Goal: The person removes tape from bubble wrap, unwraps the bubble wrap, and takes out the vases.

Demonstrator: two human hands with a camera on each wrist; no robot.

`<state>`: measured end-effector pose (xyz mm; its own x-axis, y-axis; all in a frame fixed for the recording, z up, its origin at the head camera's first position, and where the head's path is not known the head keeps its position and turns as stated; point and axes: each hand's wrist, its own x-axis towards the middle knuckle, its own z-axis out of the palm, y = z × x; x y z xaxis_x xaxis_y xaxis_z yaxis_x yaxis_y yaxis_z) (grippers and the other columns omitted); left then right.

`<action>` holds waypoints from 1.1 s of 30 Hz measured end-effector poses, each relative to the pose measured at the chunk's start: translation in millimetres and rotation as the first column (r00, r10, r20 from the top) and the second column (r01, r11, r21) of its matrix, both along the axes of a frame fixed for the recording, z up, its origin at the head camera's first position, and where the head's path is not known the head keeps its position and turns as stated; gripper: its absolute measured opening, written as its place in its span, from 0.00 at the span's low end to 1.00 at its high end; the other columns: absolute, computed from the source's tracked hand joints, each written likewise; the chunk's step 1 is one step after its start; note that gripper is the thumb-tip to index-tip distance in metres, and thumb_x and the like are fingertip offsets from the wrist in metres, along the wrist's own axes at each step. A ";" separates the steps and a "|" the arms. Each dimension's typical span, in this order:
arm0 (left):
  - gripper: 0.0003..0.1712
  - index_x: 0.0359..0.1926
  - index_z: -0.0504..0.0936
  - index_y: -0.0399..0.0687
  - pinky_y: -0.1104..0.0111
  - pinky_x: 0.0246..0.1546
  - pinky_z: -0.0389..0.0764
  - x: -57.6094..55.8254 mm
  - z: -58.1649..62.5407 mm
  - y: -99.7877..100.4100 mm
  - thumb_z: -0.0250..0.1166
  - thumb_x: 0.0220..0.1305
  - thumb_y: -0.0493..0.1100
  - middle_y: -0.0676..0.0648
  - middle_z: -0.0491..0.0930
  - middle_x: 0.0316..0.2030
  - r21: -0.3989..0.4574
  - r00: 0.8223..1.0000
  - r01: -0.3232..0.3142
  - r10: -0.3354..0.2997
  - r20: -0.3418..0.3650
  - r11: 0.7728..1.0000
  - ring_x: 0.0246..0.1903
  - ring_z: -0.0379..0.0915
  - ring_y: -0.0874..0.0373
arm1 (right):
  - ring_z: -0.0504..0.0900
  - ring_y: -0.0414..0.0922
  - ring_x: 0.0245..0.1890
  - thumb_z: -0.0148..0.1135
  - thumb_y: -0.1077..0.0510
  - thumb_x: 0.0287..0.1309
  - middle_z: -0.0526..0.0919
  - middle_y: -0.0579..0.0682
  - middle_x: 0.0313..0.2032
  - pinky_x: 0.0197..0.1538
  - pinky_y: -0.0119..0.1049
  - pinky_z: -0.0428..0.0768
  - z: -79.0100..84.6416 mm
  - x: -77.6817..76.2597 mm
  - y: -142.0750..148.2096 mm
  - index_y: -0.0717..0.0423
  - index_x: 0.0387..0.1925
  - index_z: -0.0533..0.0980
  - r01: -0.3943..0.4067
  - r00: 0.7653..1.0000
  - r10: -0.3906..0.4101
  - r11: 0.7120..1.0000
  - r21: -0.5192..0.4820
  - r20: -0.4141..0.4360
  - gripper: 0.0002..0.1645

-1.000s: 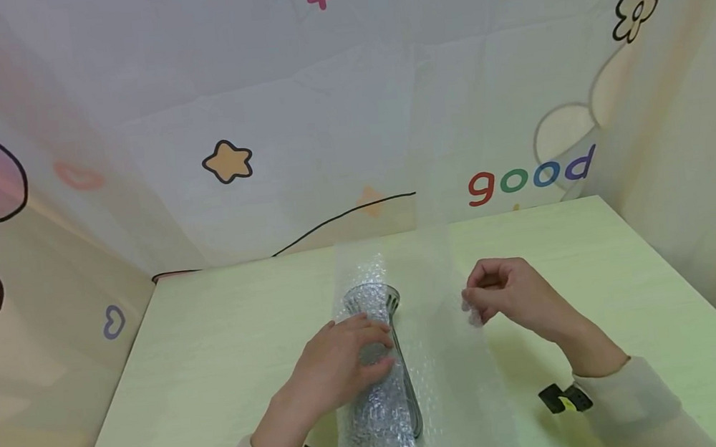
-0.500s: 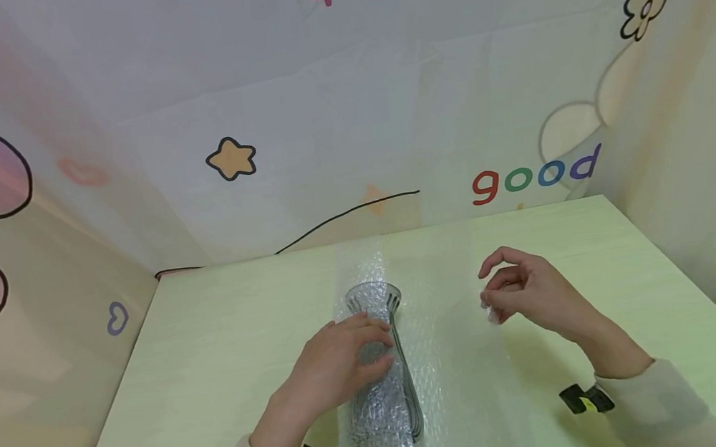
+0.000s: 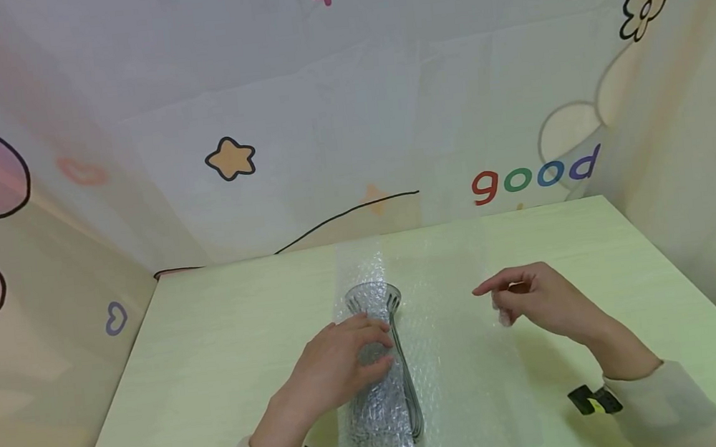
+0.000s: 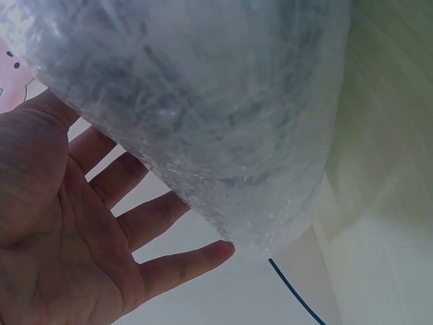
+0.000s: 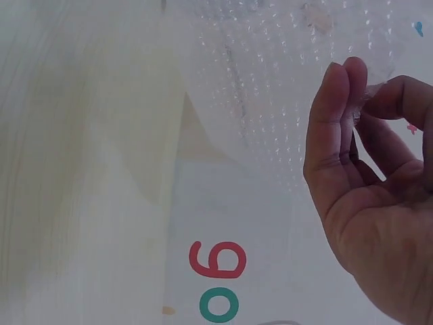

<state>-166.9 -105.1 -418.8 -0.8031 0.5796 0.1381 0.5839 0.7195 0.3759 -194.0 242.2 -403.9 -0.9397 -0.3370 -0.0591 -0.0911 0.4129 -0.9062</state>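
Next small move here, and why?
Probably bring the loose side of the bubble wrap left over the clear vase with the right hand: it already pinches that side, the vase's right edge shows outside the upper layer, and the left hand rests there, able to steady it.

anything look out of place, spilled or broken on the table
Nothing stands out. The vase lies on its side, bubble wrap covering most of it; the left hand rests on top and the right hand pinches the wrap's edge. No spill or break shows, though the wrap blurs the vase.
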 end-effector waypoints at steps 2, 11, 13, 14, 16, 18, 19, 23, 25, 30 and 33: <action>0.10 0.47 0.89 0.60 0.49 0.65 0.77 -0.2 -0.4 -0.2 0.69 0.70 0.53 0.58 0.83 0.61 -0.001 1.000 0.001 -0.001 -0.005 1.000 0.69 0.73 0.53 | 0.83 0.47 0.27 0.58 0.64 0.70 0.81 0.52 0.28 0.40 0.40 0.86 -0.1 -0.4 0.9 0.60 0.51 0.85 -0.007 1.000 0.007 1.000 0.025 -0.005 0.14; 0.09 0.47 0.89 0.60 0.51 0.63 0.79 -0.4 -2.0 -0.3 0.69 0.69 0.53 0.58 0.83 0.61 -0.002 1.000 -0.001 0.001 -0.021 1.000 0.67 0.75 0.53 | 0.83 0.45 0.29 0.57 0.64 0.69 0.81 0.54 0.30 0.41 0.36 0.85 -0.5 -1.1 3.9 0.62 0.51 0.84 -0.023 1.000 0.024 0.996 0.087 -0.009 0.15; 0.10 0.47 0.89 0.60 0.50 0.64 0.77 -0.1 -1.9 -0.4 0.69 0.69 0.53 0.58 0.83 0.61 0.004 1.000 -0.002 0.002 -0.017 1.000 0.68 0.74 0.52 | 0.83 0.45 0.29 0.59 0.63 0.70 0.81 0.53 0.29 0.41 0.36 0.85 -1.4 -1.0 5.2 0.62 0.51 0.84 -0.016 1.000 0.017 0.994 0.104 -0.005 0.14; 0.10 0.48 0.89 0.60 0.50 0.65 0.77 -0.1 -2.1 -0.4 0.69 0.69 0.53 0.58 0.83 0.61 0.006 1.000 -0.003 0.003 -0.014 1.000 0.69 0.73 0.51 | 0.83 0.45 0.30 0.60 0.61 0.70 0.81 0.53 0.29 0.41 0.36 0.85 -2.1 -0.9 5.8 0.61 0.51 0.84 -0.015 1.000 0.015 0.993 0.115 -0.006 0.14; 0.10 0.48 0.89 0.59 0.49 0.66 0.76 0.2 -2.2 -0.5 0.69 0.70 0.53 0.58 0.82 0.61 0.008 1.000 -0.005 0.006 -0.010 1.000 0.69 0.73 0.51 | 0.83 0.45 0.30 0.64 0.58 0.69 0.82 0.52 0.29 0.40 0.36 0.84 -3.5 -0.5 6.9 0.60 0.51 0.85 -0.010 1.000 0.012 0.989 0.148 -0.015 0.14; 0.10 0.48 0.89 0.59 0.48 0.66 0.76 0.3 -2.7 -0.3 0.69 0.70 0.53 0.58 0.82 0.62 0.009 1.000 -0.006 0.006 -0.007 1.000 0.70 0.72 0.51 | 0.83 0.44 0.30 0.68 0.55 0.67 0.84 0.52 0.31 0.38 0.36 0.83 -4.9 0.2 7.8 0.58 0.51 0.85 -0.006 1.000 0.010 0.984 0.177 -0.020 0.15; 0.10 0.48 0.89 0.59 0.48 0.66 0.76 0.3 -3.1 -0.2 0.69 0.70 0.52 0.58 0.82 0.62 0.008 1.000 -0.007 0.007 -0.007 1.000 0.70 0.72 0.51 | 0.83 0.44 0.31 0.70 0.54 0.65 0.85 0.51 0.32 0.37 0.35 0.83 -5.6 0.6 8.1 0.57 0.51 0.85 -0.004 1.000 0.009 0.982 0.191 -0.024 0.16; 0.10 0.48 0.89 0.59 0.45 0.66 0.75 0.6 -4.6 0.3 0.69 0.70 0.52 0.57 0.82 0.62 0.009 1.000 -0.007 0.007 -0.009 1.000 0.70 0.72 0.50 | 0.82 0.44 0.33 0.75 0.55 0.59 0.84 0.51 0.35 0.34 0.32 0.80 -8.2 2.1 9.3 0.57 0.52 0.85 0.005 1.000 -0.001 0.977 0.214 -0.016 0.20; 0.10 0.48 0.89 0.59 0.44 0.66 0.75 1.0 -5.0 0.6 0.69 0.70 0.52 0.57 0.82 0.62 0.010 1.000 -0.008 0.009 -0.009 1.000 0.70 0.72 0.51 | 0.82 0.44 0.33 0.76 0.56 0.58 0.82 0.51 0.34 0.32 0.32 0.79 -9.7 2.6 10.1 0.58 0.53 0.84 0.010 1.000 -0.008 0.976 0.216 -0.010 0.22; 0.10 0.48 0.88 0.59 0.39 0.67 0.72 1.7 -4.8 1.4 0.68 0.70 0.52 0.57 0.82 0.63 0.007 1.000 -0.018 0.018 0.003 1.000 0.71 0.71 0.49 | 0.80 0.43 0.33 0.77 0.56 0.55 0.79 0.51 0.33 0.30 0.31 0.77 -14.7 2.9 13.5 0.59 0.55 0.83 0.016 1.000 -0.016 0.972 0.234 -0.003 0.26; 0.10 0.49 0.88 0.59 0.37 0.67 0.72 1.6 -4.6 1.8 0.68 0.70 0.52 0.57 0.81 0.63 0.005 1.000 -0.022 0.022 0.012 1.000 0.71 0.71 0.48 | 0.79 0.43 0.34 0.78 0.56 0.55 0.79 0.50 0.33 0.29 0.31 0.77 -18.2 3.0 15.5 0.59 0.57 0.83 0.019 1.000 -0.017 0.967 0.252 -0.012 0.28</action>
<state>-165.3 -103.3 -423.4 -0.8170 0.5614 0.1315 0.5638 0.7300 0.3862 -191.0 257.7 -422.1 -0.9463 -0.2955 -0.1310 -0.0899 0.6297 -0.7716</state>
